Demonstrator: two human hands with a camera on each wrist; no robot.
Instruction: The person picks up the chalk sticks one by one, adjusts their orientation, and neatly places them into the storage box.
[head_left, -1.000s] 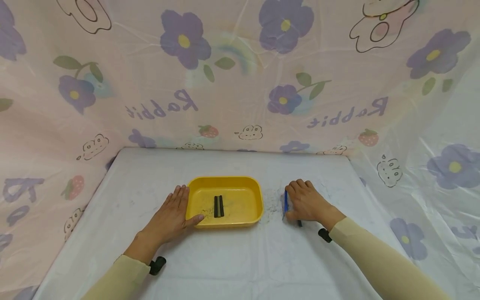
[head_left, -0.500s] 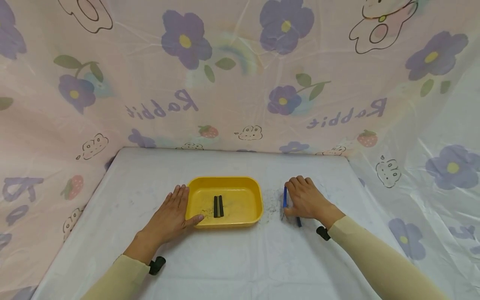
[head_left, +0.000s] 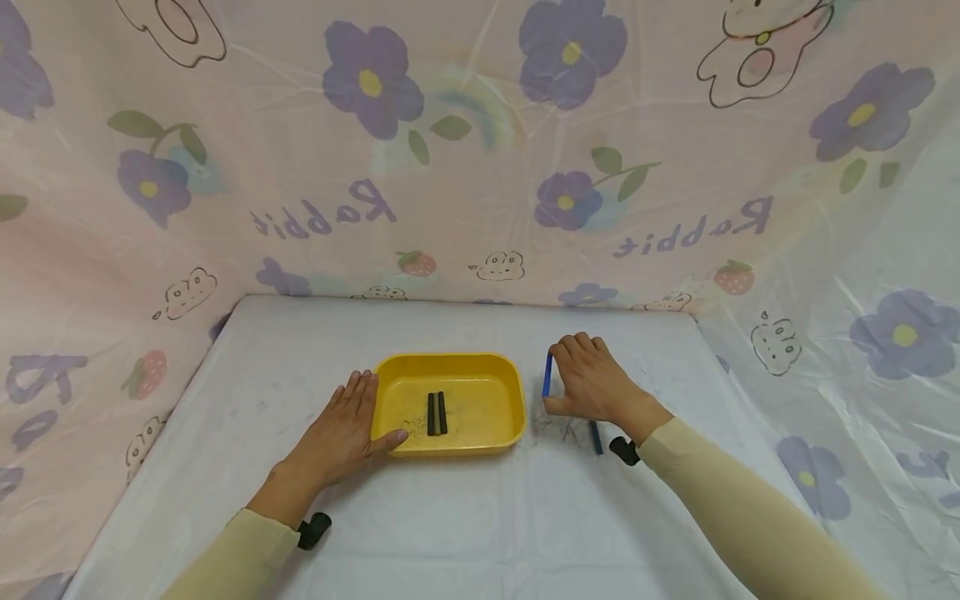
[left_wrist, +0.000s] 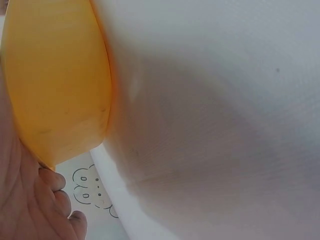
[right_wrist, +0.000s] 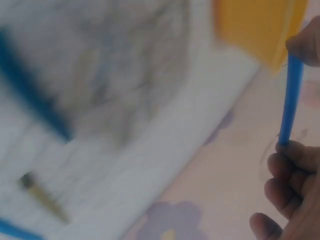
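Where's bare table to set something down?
In front of the yellow tray, between the sleeves; also behind the tray, up to the table's far edge. Crowded: by the right hand, where loose sticks lie.

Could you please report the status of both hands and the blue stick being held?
Left hand touching left side of yellow tray. Right hand pinching blue stick by its ends, right of tray. No object visible between stick and tray.
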